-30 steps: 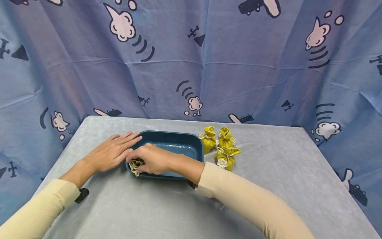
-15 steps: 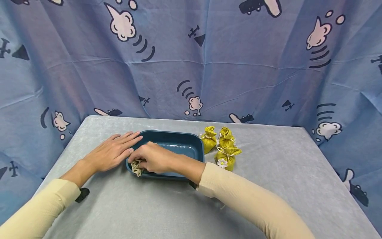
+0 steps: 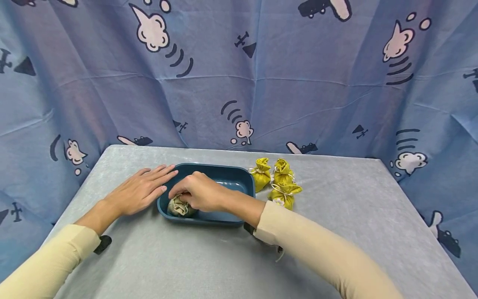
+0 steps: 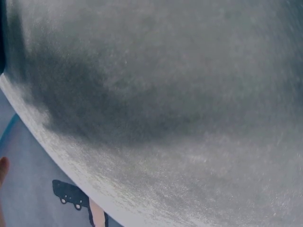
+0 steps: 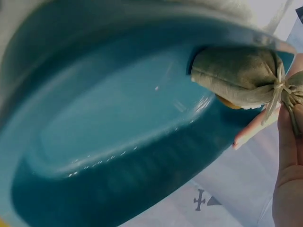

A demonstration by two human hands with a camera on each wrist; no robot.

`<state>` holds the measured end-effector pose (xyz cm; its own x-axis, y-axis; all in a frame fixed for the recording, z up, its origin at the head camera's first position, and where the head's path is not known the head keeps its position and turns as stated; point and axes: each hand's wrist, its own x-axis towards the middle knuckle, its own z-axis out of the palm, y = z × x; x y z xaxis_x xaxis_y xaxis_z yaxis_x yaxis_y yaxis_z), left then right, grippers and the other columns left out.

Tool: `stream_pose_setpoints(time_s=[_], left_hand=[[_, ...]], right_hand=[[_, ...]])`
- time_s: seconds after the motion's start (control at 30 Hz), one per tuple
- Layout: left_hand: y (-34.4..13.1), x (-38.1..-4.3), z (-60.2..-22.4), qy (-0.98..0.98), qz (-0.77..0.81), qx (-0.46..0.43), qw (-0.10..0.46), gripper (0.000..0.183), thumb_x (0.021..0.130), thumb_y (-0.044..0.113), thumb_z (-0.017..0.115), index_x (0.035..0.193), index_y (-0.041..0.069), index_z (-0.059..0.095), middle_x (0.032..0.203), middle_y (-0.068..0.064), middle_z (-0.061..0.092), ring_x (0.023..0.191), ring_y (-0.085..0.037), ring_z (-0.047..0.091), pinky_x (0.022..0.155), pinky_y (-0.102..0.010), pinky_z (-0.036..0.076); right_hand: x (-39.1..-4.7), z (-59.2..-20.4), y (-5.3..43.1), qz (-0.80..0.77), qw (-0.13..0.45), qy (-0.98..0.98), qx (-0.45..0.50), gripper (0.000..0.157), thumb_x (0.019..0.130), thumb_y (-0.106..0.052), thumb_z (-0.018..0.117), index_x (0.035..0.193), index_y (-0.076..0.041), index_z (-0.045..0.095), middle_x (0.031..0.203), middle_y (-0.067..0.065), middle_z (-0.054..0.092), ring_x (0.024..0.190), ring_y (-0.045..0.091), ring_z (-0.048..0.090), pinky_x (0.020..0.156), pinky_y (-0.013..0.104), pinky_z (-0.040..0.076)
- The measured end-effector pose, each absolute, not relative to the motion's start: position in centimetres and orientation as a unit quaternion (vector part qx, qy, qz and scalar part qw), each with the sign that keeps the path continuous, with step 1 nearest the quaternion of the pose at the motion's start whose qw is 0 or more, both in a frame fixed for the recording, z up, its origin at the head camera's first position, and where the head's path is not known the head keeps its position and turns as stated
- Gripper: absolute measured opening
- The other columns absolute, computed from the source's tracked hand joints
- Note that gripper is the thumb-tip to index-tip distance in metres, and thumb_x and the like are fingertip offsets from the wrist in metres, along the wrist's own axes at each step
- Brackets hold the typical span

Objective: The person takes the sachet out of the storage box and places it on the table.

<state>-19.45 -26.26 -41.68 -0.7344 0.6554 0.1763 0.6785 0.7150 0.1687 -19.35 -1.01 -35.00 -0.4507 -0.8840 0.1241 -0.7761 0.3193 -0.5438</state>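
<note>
A grey-green drawstring pouch (image 3: pixel 181 207) is at the left end of a dark blue rectangular tray (image 3: pixel 209 223). My right hand (image 3: pixel 203 193) pinches the pouch by its gathered, tied neck. In the right wrist view the pouch (image 5: pixel 236 75) lies on its side against the tray's end, with the fingers of my right hand (image 5: pixel 291 175) at the tie; whether its body rests on the tray floor I cannot tell. My left hand (image 3: pixel 140 189) rests with straight fingers at the tray's left rim, fingertips over the edge.
Just right of the tray stand three yellow-green drawstring pouches (image 3: pixel 283 195), one bearing a white flower. A grey cloth covers the table (image 3: pixel 160 261), and a blue patterned curtain (image 3: pixel 291 95) hangs behind it.
My right hand has shifted slightly right and up, bringing the pouch away from the tray's left front corner, and more of the pouch's body shows. My left hand has stayed put.
</note>
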Motion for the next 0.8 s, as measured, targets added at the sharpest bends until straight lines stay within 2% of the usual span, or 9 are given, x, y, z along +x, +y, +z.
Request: stream_pose_setpoints(time_s=[0.43,0.8], left_hand=[[-26.3,-19.3,-41.7,-0.927,-0.11,-0.355,0.054,0.051,0.107,0.03,0.042,0.156,0.019,0.036,0.161,-0.001,0.032,0.145,-0.031,0.034,0.11,-0.06,0.029],[-26.2,-19.6,-41.6,-0.924,-0.108,-0.361,0.058,0.051,0.107,0.03,0.044,0.156,0.017,0.037,0.161,-0.002,0.032,0.144,-0.033,0.035,0.11,-0.06,0.03]], right_hand=[[-20.2,-33.8,1.2,-0.289,0.094,0.807,-0.507,0.023,0.095,0.005,0.061,0.112,-0.004,0.075,0.109,0.004,0.075,0.098,0.008,0.068,0.08,0.013,0.05],[-21.0,-31.3,4.7,-0.301,0.05,0.815,-0.493,0.022,0.09,0.007,0.065,0.105,-0.003,0.077,0.101,0.006,0.076,0.087,0.007,0.069,0.073,0.015,0.053]])
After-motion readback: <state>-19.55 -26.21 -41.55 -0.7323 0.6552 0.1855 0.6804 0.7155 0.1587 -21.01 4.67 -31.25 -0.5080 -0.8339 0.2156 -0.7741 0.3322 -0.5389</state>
